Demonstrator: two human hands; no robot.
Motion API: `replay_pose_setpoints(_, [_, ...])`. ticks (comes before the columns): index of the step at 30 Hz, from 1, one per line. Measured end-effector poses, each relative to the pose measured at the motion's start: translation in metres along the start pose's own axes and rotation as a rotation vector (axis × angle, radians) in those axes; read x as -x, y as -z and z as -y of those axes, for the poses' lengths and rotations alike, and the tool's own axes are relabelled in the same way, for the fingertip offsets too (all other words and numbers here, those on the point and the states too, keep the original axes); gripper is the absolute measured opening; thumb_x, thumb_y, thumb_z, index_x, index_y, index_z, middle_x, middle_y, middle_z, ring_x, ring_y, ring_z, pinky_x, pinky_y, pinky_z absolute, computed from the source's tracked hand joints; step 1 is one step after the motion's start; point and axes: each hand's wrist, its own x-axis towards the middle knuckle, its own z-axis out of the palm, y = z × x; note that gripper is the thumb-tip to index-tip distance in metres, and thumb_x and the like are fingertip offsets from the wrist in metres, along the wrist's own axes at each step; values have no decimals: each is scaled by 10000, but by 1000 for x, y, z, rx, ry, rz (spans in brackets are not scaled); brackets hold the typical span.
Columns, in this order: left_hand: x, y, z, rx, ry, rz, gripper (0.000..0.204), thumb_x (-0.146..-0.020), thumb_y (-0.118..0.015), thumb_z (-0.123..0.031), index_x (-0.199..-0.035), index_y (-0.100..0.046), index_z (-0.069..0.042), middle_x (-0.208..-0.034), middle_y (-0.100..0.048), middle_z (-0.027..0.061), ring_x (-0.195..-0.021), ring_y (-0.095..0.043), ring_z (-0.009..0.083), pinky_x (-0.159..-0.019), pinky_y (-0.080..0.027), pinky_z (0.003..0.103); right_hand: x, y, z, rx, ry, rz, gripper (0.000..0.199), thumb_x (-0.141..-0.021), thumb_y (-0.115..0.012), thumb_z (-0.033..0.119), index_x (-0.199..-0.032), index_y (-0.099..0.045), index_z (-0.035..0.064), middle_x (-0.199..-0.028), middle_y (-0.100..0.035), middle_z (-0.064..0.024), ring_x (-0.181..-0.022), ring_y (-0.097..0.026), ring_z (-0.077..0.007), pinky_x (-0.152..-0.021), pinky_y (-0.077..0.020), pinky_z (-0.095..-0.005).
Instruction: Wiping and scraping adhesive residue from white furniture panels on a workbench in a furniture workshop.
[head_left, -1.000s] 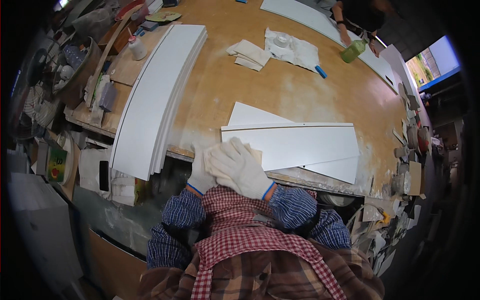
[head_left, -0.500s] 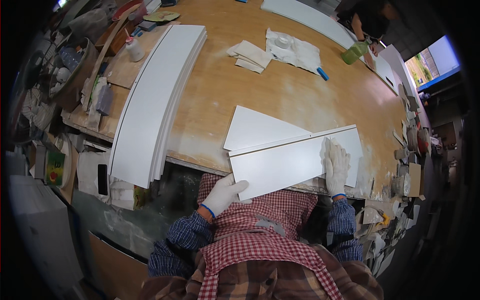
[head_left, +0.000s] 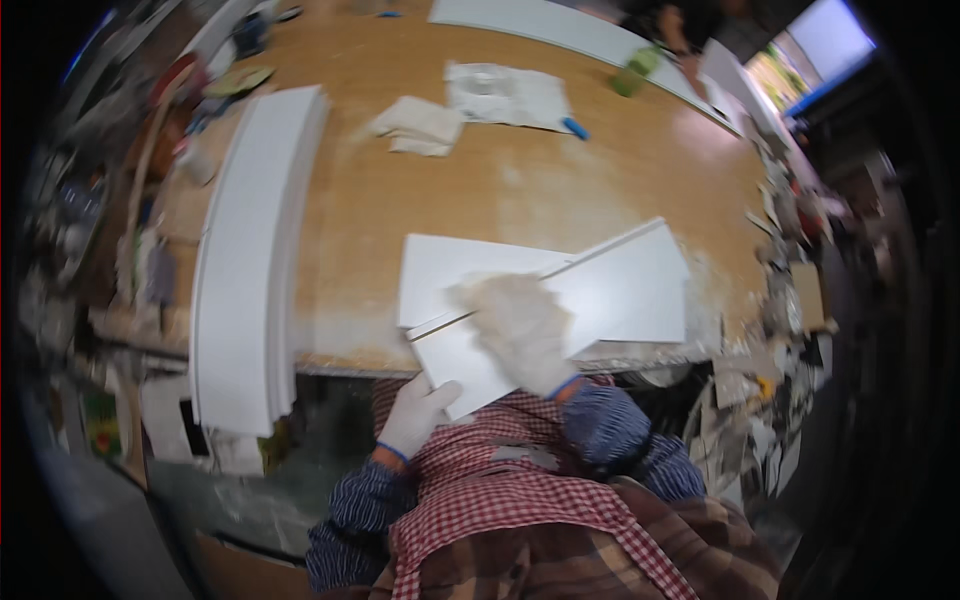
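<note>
My left hand (head_left: 415,416), in a white knitted glove, is closed on the near left corner of a narrow white board (head_left: 610,285) with a dark groove along its far edge. This board lies slantwise over a second white board (head_left: 440,262) on the table. My right hand (head_left: 535,345), gloved too and blurred by motion, presses a pale beige cloth (head_left: 478,292) flat on the upper board. The fingers are smeared, and the hand hides the middle of the groove.
A stack of long white panels (head_left: 250,250) lies at left on the wooden table (head_left: 390,200). Farther back are a folded cloth (head_left: 420,125), a white sheet (head_left: 520,98), a blue object (head_left: 575,128) and a green bottle (head_left: 636,72). A person (head_left: 672,25) stands at the far right.
My right hand has swept from the board's right end leftward to its middle with the cloth. My left hand keeps its corner. The whole view has shifted.
</note>
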Motion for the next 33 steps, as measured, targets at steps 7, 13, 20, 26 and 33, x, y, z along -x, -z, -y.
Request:
replay_pose_setpoints(7, [7,10,-2,49,-65,-22,346,-1014,-608,-62,-1345,-580,32,-1256,-680,166,-1061,-726,272,-778,-683,461,-5,-22,18,-143,382,-241,430,-883,-668,308,-1288,-623,169,-1207,-583,-80,-1186,-529,-315,-1092,-389,-496])
replay_pose_setpoints(13, [17,13,-3,-77,-49,-18,418,-1028,-594,-132,-1398,-516,45,-1300,-673,187,-1097,-728,298,-783,-685,457,21,31,-135,282,-44,-299,466,-964,-624,340,-1406,-600,196,-1325,-584,-78,-1279,-521,-299,-1125,-369,-507])
replay_pose_setpoints(20, [10,19,-2,-30,-48,-5,432,-1053,-586,-140,-1445,-504,22,-1343,-659,183,-1143,-718,313,-799,-679,466,24,42,-265,457,-441,-449,479,-1036,-522,346,-1481,-547,170,-1493,-556,-95,-1361,-486,-286,-1133,-322,-493])
replay_pose_setpoints(26, [2,23,1,19,-27,-23,440,-1064,-595,-200,-1434,-523,28,-1335,-657,157,-1174,-692,327,-861,-649,541,-18,0,-90,202,51,-331,457,-951,-596,357,-1365,-615,166,-1294,-596,-96,-1209,-527,-301,-1089,-365,-492])
replay_pose_setpoints(33, [-19,68,35,818,-182,399,1004,-997,-287,-830,-1518,-461,11,-1493,-550,228,-1314,-592,389,-1116,-498,506,21,-46,88,-38,410,-94,354,-842,-692,331,-1163,-644,190,-1141,-598,-81,-1132,-554,-308,-1008,-432,-469])
